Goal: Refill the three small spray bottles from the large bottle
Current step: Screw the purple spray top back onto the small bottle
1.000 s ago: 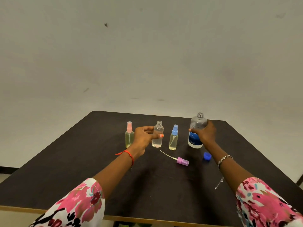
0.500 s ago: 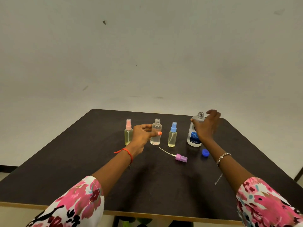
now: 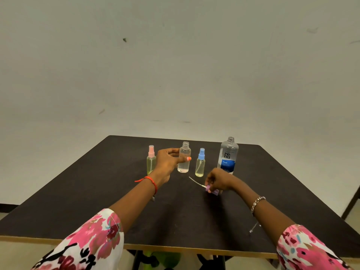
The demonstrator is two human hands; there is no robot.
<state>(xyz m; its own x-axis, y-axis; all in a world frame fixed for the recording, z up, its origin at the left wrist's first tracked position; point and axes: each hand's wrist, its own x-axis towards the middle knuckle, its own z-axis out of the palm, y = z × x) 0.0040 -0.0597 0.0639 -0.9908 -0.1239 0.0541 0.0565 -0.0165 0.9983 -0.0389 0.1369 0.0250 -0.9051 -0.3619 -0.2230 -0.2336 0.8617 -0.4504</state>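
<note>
The open middle bottle (image 3: 183, 160) stands on the tabletop (image 3: 97, 184) between the pink-capped (image 3: 151, 160) and blue-capped (image 3: 200, 164) ones, steadied by the left hand (image 3: 168, 160) wrapped around it. The right hand (image 3: 218, 181) pinches the purple spray top (image 3: 211, 190) lying nearby. The large bottle (image 3: 228, 155) stands uncapped just behind; a careless wrist could topple it and spill.

Right hand (image 3: 218, 182): large bottle (image 3: 228, 155) to purple sprayer (image 3: 212, 190)

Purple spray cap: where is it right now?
In the head view the purple spray cap lies on the table right of centre, under the right hand's fingertips, in front of the blue-capped bottle.
</note>
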